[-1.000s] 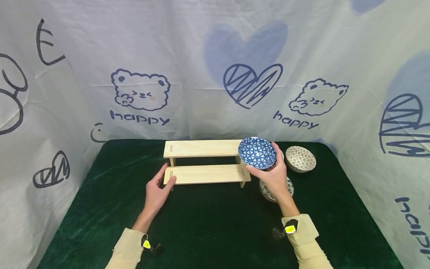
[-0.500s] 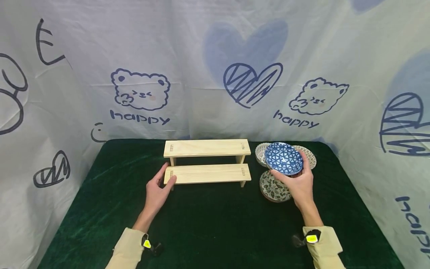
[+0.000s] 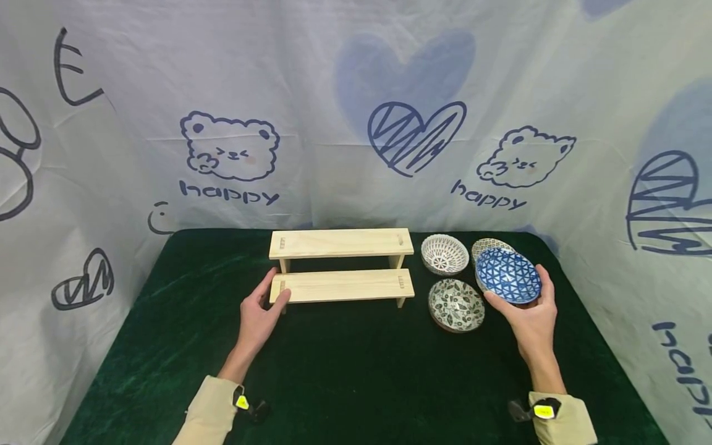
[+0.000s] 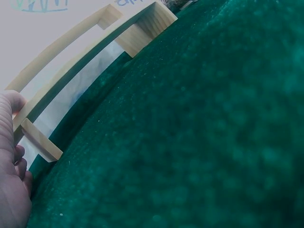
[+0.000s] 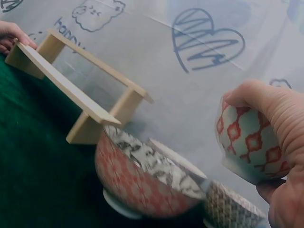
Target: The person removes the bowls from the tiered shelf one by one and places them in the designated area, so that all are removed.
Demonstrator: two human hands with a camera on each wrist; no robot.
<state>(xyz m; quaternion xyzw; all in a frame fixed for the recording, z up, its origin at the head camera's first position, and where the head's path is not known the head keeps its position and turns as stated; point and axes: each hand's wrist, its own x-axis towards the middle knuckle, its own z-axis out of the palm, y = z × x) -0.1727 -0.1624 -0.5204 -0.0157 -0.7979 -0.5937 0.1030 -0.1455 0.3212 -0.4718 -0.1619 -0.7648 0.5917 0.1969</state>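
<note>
In the head view my right hand point(image 3: 531, 321) holds a blue-and-white bowl point(image 3: 508, 275) by its rim, thumb on the near side. The bowl is tilted, with its inside showing, and partly covers a brown-patterned bowl point(image 3: 492, 244). Seen from the right wrist, the held bowl point(image 5: 254, 142) has red diamond shapes outside. My left hand point(image 3: 258, 321) grips the left end of a two-step wooden shelf point(image 3: 342, 286), its thumb over the lower board. In the left wrist view, fingers point(image 4: 20, 167) curl beside the shelf's leg point(image 4: 42, 141).
A white latticed bowl point(image 3: 445, 254) and a leaf-patterned bowl point(image 3: 457, 305) stand right of the shelf. Dark green cloth point(image 3: 345, 371) covers the table. A printed white curtain point(image 3: 322, 173) hangs behind and at both sides.
My right hand has carried the blue bowl right, from beside the upper board to over the brown-patterned bowl. The white and leaf-patterned bowls are now uncovered. My left hand stays at the shelf.
</note>
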